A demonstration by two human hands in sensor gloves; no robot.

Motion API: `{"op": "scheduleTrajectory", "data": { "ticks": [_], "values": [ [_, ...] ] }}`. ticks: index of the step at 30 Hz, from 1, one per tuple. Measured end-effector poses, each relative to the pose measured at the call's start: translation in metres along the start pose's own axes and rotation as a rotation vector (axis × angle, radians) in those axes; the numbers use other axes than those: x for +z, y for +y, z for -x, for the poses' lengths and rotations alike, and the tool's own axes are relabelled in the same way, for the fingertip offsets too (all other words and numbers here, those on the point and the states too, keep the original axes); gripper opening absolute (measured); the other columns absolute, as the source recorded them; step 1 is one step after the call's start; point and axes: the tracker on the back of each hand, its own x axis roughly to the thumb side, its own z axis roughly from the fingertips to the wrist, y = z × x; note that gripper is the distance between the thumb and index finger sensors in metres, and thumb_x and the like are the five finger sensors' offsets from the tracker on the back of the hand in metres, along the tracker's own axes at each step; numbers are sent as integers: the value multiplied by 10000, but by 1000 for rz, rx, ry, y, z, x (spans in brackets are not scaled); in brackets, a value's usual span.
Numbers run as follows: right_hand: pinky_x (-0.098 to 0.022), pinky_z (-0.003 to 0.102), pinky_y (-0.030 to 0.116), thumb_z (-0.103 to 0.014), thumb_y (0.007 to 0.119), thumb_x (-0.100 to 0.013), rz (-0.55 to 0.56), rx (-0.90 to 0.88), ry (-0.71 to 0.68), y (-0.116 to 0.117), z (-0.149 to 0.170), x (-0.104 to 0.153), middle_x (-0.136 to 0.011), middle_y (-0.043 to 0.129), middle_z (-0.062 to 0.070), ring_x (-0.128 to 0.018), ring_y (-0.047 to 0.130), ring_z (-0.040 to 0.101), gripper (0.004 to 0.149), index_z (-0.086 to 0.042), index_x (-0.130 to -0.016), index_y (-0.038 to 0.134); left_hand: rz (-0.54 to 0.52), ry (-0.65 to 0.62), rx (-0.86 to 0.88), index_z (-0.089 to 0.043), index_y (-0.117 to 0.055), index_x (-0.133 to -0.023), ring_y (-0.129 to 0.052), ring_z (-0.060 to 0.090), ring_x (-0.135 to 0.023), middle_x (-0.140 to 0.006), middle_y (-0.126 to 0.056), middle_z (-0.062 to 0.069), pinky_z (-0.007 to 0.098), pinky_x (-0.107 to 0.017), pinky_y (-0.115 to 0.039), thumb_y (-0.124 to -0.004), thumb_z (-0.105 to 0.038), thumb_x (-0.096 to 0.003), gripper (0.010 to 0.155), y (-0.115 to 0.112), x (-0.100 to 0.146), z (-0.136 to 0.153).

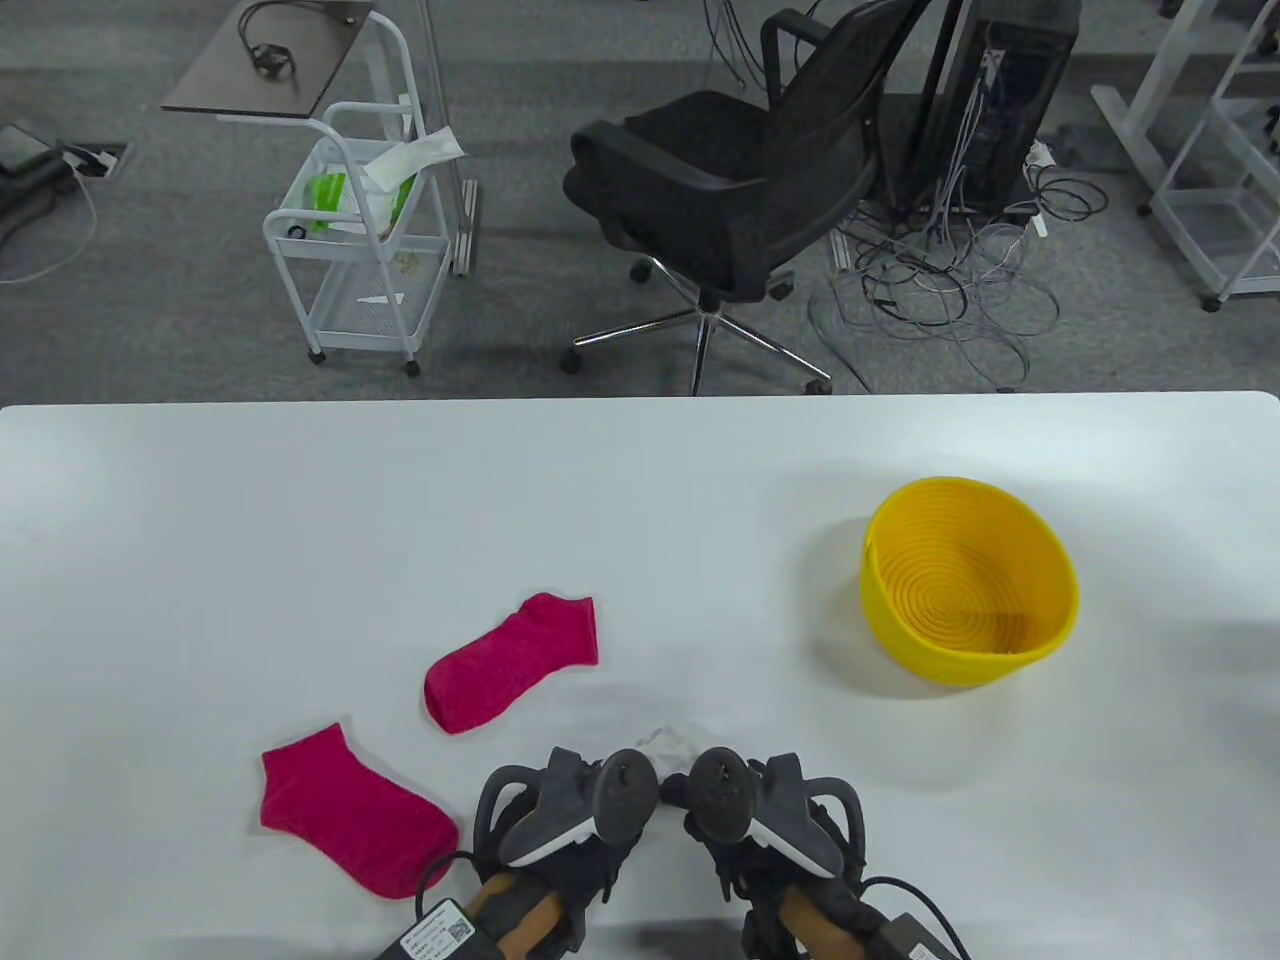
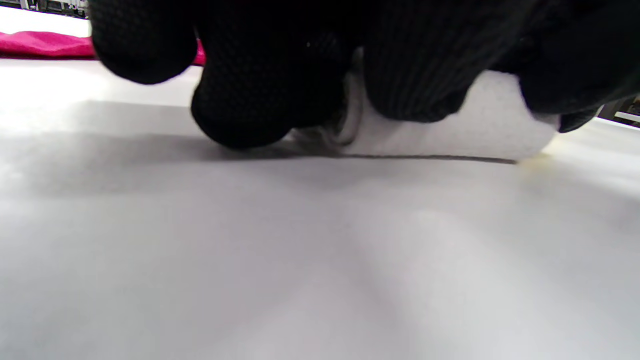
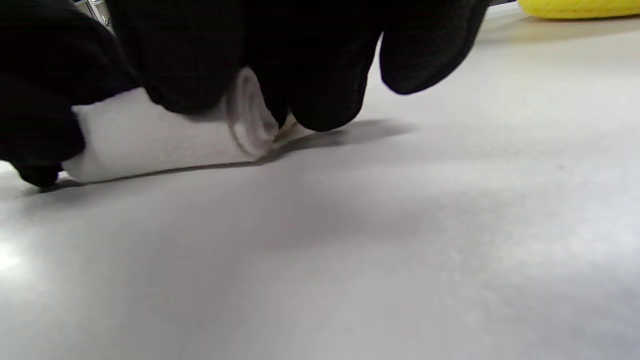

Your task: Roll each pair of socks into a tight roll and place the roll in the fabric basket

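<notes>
A white sock roll (image 1: 668, 742) lies on the table near the front edge, mostly hidden under both hands. In the left wrist view the roll (image 2: 450, 132) sits on the table with my left hand's (image 1: 590, 800) fingers (image 2: 250, 95) curled over its top. In the right wrist view my right hand's (image 1: 735, 800) fingers (image 3: 320, 75) curl over the roll (image 3: 150, 137), whose spiral end faces the camera. Two magenta socks lie flat to the left, one (image 1: 512, 660) farther back and one (image 1: 350, 808) near the front. The yellow basket (image 1: 968, 595) stands empty at the right.
The white table (image 1: 300, 520) reaches to its far edge across the middle of the table view. Beyond it stand a black office chair (image 1: 740, 180), a white wire cart (image 1: 360, 230) and tangled cables (image 1: 950, 280) on the floor.
</notes>
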Motion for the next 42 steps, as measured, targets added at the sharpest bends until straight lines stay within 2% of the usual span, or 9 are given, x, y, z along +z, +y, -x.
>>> {"op": "scheduleTrajectory", "data": {
  "ticks": [7, 11, 16, 19, 22, 24, 30, 37, 42],
  "values": [
    [-649, 483, 722, -423, 862, -379, 131, 47, -109, -18, -8, 14, -884, 879, -169, -850, 874, 139, 417, -441, -795, 837, 7, -5, 16, -232, -903, -801, -1015, 224, -482, -696, -966, 68, 488, -470, -785, -783, -364, -391, 448, 1, 0, 1],
    [-650, 485, 721, -432, 864, -372, 94, 120, -137, -12, -14, 16, -886, 879, -169, -856, 869, 141, 421, -438, -792, 842, 29, 6, 49, -231, -914, -789, -1016, 223, -470, -681, -972, 66, 487, -465, -787, -774, -369, -391, 444, -1, -1, 1],
    [-649, 489, 721, -444, 865, -371, 41, 133, -93, -6, -10, 10, -920, 855, -159, -860, 869, 148, 465, -441, -830, 796, 4, 7, 55, -232, -906, -792, -1021, 217, -461, -677, -975, 62, 482, -454, -794, -765, -387, -391, 453, -1, -1, 3],
    [-648, 495, 718, -446, 865, -373, 18, 118, -69, -4, -8, 7, -936, 842, -144, -863, 866, 157, 491, -432, -855, 770, -10, 32, 113, -242, -925, -792, -1032, 230, -464, -691, -991, 56, 485, -452, -796, -786, -413, -383, 465, 8, 1, 8],
    [-651, 500, 712, -445, 866, -374, 8, 126, -53, -2, -8, 6, -956, 821, -133, -872, 857, 164, 521, -423, -879, 741, -89, 42, 139, -248, -926, -790, -1031, 235, -481, -713, -984, 52, 486, -457, -794, -795, -415, -381, 460, 21, 7, 11],
    [-652, 501, 710, -444, 865, -375, 10, 130, -44, -1, -8, 5, -963, 812, -128, -876, 852, 164, 532, -417, -889, 729, -84, 31, 139, -270, -929, -788, -1026, 235, -499, -742, -973, 43, 485, -468, -790, -802, -418, -382, 451, 23, 9, 12],
    [-657, 501, 702, -436, 850, -386, -10, 111, -18, 5, -5, 1, -988, 761, -127, -890, 831, 169, 550, -410, -913, 695, -37, 17, 87, -268, -939, -782, -1023, 236, -514, -769, -960, 43, 485, -470, -790, -836, -462, -361, 476, 9, 5, 8],
    [-655, 494, 709, -433, 823, -400, -3, 67, 2, 3, -2, 0, -965, 789, -133, -876, 846, 156, 510, -420, -899, 714, 47, 36, 13, -264, -817, -880, -987, 227, -588, -849, -881, 39, 483, -500, -771, -904, -484, -316, 611, 0, 1, 4],
    [-654, 493, 711, -434, 819, -401, -9, 51, 0, 2, 0, 0, -957, 800, -140, -872, 852, 153, 496, -426, -888, 728, 29, 29, -22, -222, -839, -832, -998, 214, -531, -742, -922, 67, 484, -483, -781, -878, -410, -341, 527, -2, -1, -2]
  ]
}}
